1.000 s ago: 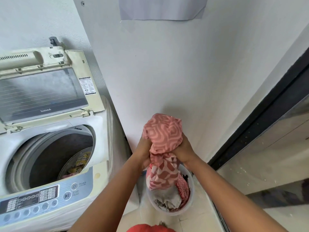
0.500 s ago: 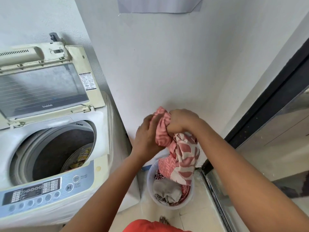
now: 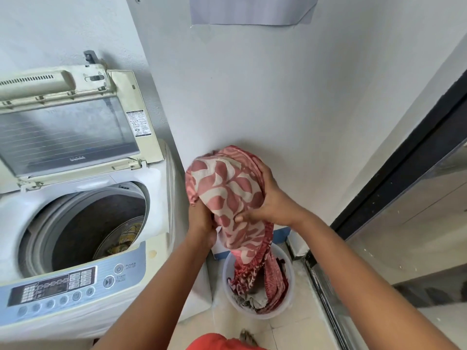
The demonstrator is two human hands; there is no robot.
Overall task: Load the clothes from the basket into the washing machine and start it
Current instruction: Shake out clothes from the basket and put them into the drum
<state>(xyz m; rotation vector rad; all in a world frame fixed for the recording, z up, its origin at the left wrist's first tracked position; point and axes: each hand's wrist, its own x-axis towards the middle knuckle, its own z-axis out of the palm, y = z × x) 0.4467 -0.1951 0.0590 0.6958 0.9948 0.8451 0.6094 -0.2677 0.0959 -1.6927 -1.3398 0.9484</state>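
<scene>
So both hands are bunched into the same piece of laundry here: the left hand (image 3: 202, 221) has a closed grip on the lower left of the pink patterned cloth (image 3: 227, 193), and the right hand (image 3: 267, 205) is curled around its right side, thumb pressing into the front. The cloth is balled up at the top between the hands, then trails straight down as a long tail into the basket (image 3: 290, 294) on the floor, where its end sits among the other clothes. So its long axis is pretty much vertical, and it isn't clear of the basket yet. The key thing for the next move, I reckon: the washing machine (image 3: 161, 188) is off to the left, with its drum opening (image 3: 88, 231) lower-left of the bundle, so the left hand is the nearer one to it. The lid (image 3: 68, 132) is up and leaning back, so the opening is free from above, and there's already some yellowish fabric down in the drum. The wall (image 3: 278, 97) is close behind the cloth, so the open room is up and leftward over the machine's right edge. I'd guess the tail needs lifting higher first or it'll drag on the basket rim.
</scene>
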